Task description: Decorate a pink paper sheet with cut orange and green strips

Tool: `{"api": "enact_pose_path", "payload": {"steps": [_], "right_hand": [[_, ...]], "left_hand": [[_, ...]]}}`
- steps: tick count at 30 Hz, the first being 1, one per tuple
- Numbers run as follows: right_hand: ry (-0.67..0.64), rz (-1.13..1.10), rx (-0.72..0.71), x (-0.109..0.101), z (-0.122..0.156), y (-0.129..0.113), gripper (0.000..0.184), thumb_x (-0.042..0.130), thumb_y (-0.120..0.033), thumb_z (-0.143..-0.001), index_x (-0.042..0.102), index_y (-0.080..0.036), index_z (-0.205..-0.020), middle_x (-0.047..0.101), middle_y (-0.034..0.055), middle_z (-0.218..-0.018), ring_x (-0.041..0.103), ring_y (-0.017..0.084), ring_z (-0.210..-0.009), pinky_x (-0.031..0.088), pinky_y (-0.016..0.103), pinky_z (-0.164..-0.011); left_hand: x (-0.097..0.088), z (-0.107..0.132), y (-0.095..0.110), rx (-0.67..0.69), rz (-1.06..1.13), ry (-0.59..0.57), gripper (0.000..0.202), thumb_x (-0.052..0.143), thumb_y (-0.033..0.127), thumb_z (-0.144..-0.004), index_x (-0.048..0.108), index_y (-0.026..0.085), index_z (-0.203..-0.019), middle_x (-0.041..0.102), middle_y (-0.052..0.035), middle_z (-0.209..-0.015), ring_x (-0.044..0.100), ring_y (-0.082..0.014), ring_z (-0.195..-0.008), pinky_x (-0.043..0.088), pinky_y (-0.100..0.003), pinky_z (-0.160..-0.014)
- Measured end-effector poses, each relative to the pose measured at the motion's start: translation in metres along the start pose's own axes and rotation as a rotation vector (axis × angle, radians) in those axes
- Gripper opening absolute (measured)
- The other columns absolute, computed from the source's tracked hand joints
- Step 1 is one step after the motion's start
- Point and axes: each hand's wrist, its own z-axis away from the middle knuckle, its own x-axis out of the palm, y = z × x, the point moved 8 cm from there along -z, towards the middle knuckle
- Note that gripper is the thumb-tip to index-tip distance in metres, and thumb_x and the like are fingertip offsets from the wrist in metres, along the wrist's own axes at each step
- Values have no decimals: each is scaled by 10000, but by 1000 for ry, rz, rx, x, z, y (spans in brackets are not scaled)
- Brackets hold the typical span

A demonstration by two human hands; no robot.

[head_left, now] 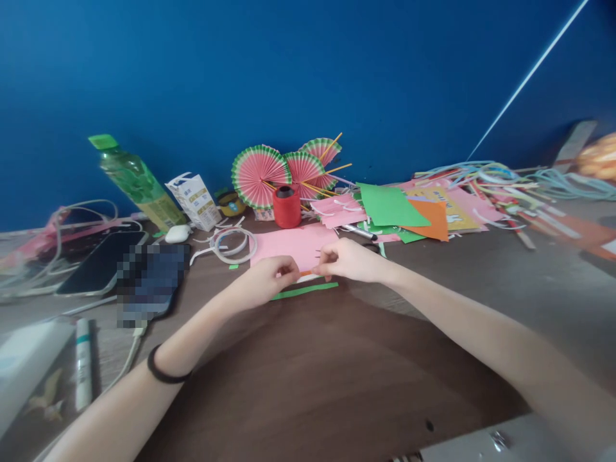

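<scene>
My left hand (270, 277) and my right hand (347, 262) are close together over the near edge of a pink paper sheet (283, 245). Between them stretches a narrow orange paper strip (307, 273), each hand pinching one end. A white edge shows just under the strip; whether it belongs to the strip or is a separate piece, I cannot tell. Closer to me, a green paper strip (308, 290) lies on the brown table. Small dark marks show on the pink sheet beside my right fingertips.
Behind the sheet stand a red thread spool (287, 208) and watermelon-patterned paper fans (261, 173). Green paper (392, 204) and orange paper (428, 218) lie to the right. A tape roll (253, 247), phone (163, 282), green bottle (137, 179), carton (195, 200) and marker (83, 366) are left.
</scene>
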Motion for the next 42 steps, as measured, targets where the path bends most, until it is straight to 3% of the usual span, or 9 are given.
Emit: {"api": "enact_pose_path", "payload": {"steps": [11,22,29,42], "right_hand": [[-227,182,81,-6,4,13,238,548,-361,-698,623,-149,-620,615,13,-562,496,108,-551,322,220,-511],[-215,397,157,0,0,26,262,592,-435,-640,624,-175,-632,577,7,-593,487,122,-533,293,240,-480],[-228,411,175,1,0,29,262,592,-437,-647,627,-178,-628,569,9,-575,487,125,-518,283,241,-464],[-242,407,156,7,-3,33,244,583,-396,-668,641,-163,-628,548,14,-550,468,119,-511,293,240,-472]], "left_hand": [[21,-24,7,-9,-70,-195,264,418,374,-748,585,173,-709,584,10,-670,505,-139,-622,348,-233,-567],[28,-27,3,-71,-121,-175,234,431,340,-681,587,171,-635,531,18,-575,452,-127,-541,296,-232,-492],[31,-29,0,-56,-137,-188,237,436,337,-686,613,179,-680,618,-1,-661,519,-151,-600,325,-240,-522],[34,-32,-1,-51,-205,-159,215,430,301,-689,607,179,-684,622,-10,-648,520,-150,-583,326,-244,-527]]}}
